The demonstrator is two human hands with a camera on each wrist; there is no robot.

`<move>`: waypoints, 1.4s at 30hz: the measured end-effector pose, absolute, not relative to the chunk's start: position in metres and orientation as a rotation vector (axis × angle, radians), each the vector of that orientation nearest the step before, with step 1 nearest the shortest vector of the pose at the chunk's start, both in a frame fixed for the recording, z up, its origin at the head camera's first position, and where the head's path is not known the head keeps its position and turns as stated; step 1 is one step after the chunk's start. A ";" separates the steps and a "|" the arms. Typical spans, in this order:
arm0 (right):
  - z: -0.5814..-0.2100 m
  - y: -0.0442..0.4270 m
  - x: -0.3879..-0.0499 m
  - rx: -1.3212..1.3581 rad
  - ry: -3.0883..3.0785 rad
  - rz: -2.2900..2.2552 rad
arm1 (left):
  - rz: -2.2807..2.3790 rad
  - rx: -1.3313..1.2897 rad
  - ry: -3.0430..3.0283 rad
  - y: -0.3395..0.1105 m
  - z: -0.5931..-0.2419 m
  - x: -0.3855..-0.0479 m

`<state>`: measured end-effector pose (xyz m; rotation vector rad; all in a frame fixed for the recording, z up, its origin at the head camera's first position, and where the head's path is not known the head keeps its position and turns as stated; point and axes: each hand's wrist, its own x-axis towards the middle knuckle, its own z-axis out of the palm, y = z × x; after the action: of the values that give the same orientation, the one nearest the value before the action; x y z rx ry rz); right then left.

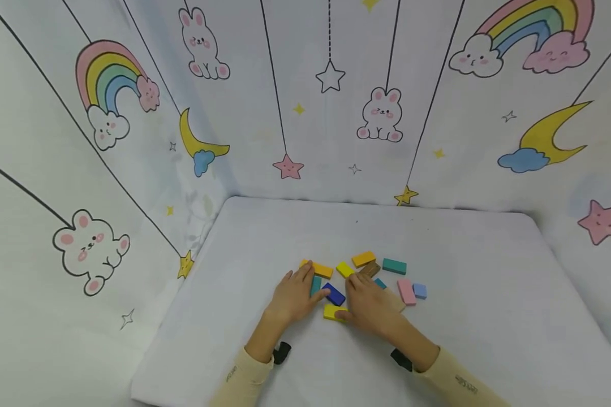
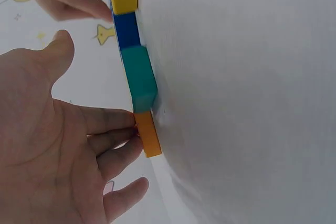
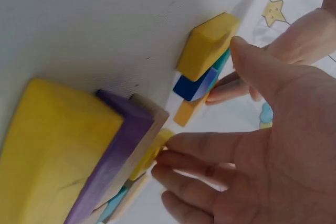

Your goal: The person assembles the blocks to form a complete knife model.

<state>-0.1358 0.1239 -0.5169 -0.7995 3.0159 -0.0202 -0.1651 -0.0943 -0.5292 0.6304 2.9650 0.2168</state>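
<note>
In the head view my left hand (image 1: 295, 295) reaches over the left side of a cluster of coloured wooden blocks. Its fingertips touch an orange block (image 2: 148, 134), with the thumb held apart. Beside it lie a teal block (image 2: 139, 77), a dark blue block (image 1: 334, 294) and a yellow block (image 1: 333, 312). My right hand (image 1: 369, 301) lies over the cluster's middle, its extended fingertips at a small yellow block (image 1: 344, 269). Its thumb, near the front yellow block in the head view, pinches nothing in the right wrist view. The right hand hides some blocks.
Behind and right of the right hand are an orange block (image 1: 364, 259), a brown block (image 1: 370, 269), a teal block (image 1: 394, 266), a pink block (image 1: 406, 292) and a light blue block (image 1: 420, 291). A purple block (image 3: 126, 129) shows close up. Patterned cloth (image 1: 331, 124) surrounds the white table (image 1: 489, 271).
</note>
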 end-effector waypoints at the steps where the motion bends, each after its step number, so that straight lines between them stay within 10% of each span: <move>1: -0.517 0.122 -0.137 -0.786 3.023 -0.016 | 0.229 0.625 2.967 -0.096 -0.529 -0.167; 42: -0.514 0.103 -0.175 -0.710 2.887 -0.132 | 0.246 0.448 2.962 -0.119 -0.532 -0.209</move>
<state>-0.1749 0.1034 -0.5139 -0.7096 2.8867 -0.1316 -0.2087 -0.1188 -0.5318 0.4475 2.9618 0.2456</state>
